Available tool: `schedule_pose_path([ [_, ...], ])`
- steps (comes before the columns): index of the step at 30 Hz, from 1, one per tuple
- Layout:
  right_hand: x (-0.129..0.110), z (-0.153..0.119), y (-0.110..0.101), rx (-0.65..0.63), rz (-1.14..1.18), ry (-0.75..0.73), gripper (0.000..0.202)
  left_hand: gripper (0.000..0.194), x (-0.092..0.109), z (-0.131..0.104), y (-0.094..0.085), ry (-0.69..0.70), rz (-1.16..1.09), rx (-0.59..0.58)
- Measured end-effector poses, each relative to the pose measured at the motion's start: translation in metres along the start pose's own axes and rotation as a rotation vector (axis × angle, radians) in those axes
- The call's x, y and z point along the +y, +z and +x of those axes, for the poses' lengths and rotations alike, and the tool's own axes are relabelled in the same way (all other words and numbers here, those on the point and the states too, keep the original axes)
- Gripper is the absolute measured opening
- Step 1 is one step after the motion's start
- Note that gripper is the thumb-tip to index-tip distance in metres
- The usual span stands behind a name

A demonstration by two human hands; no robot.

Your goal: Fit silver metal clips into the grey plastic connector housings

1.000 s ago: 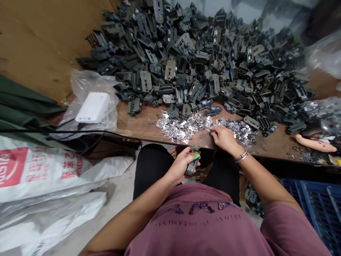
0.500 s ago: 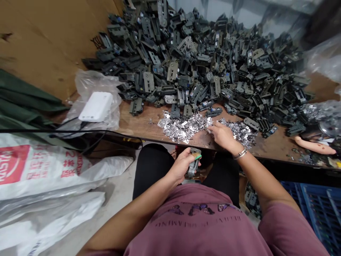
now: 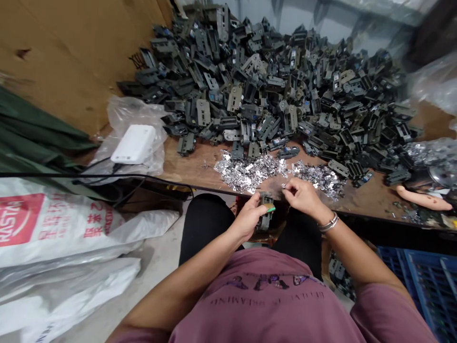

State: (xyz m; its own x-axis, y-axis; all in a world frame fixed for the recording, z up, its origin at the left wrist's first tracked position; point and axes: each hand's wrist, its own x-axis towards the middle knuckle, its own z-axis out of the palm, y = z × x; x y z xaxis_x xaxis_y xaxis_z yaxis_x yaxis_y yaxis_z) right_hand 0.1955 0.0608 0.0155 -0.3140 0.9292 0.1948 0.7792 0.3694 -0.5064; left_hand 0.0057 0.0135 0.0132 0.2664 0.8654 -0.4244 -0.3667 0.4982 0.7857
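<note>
My left hand (image 3: 251, 215) is closed around a dark grey plastic housing (image 3: 264, 223), held over my lap just below the bench edge. A green-edged band shows at the thumb of that hand. My right hand (image 3: 302, 196) pinches a small shiny metal piece (image 3: 284, 186) between thumb and fingertips, a little to the right of the housing and apart from it. Behind the hands lie two heaps of small shiny metal pieces, a left heap (image 3: 246, 172) and a right heap (image 3: 321, 180), on the wooden bench (image 3: 193, 166).
A large pile of dark grey plastic housings (image 3: 278, 95) covers the back of the bench. On the left, a white box (image 3: 133, 144) rests on clear plastic with a black cable (image 3: 157, 179). White sacks (image 3: 71, 214) stand at lower left; blue crates (image 3: 428, 276) are at lower right.
My right hand has drawn back from the metal heaps toward me, with a small metal piece pinched in its fingertips. My left hand still holds the housing, shifted slightly right.
</note>
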Motion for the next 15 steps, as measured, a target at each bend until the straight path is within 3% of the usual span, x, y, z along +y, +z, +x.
schedule_pose_path([
  [3,-0.021,-0.015,0.014,0.133,0.349,-0.023,0.005,0.039,-0.005,0.003,0.003,0.061,0.029,-0.039],
  [5,-0.031,-0.021,0.021,0.196,0.426,-0.101,0.005,0.038,-0.006,0.003,0.004,0.120,0.077,-0.043],
  [9,-0.040,-0.025,0.023,0.263,0.425,-0.211,0.008,0.034,-0.004,-0.001,0.005,0.214,0.212,-0.010],
  [15,-0.039,-0.032,0.028,0.237,0.237,-0.216,0.017,0.027,-0.004,-0.008,0.004,0.314,0.490,0.084],
])
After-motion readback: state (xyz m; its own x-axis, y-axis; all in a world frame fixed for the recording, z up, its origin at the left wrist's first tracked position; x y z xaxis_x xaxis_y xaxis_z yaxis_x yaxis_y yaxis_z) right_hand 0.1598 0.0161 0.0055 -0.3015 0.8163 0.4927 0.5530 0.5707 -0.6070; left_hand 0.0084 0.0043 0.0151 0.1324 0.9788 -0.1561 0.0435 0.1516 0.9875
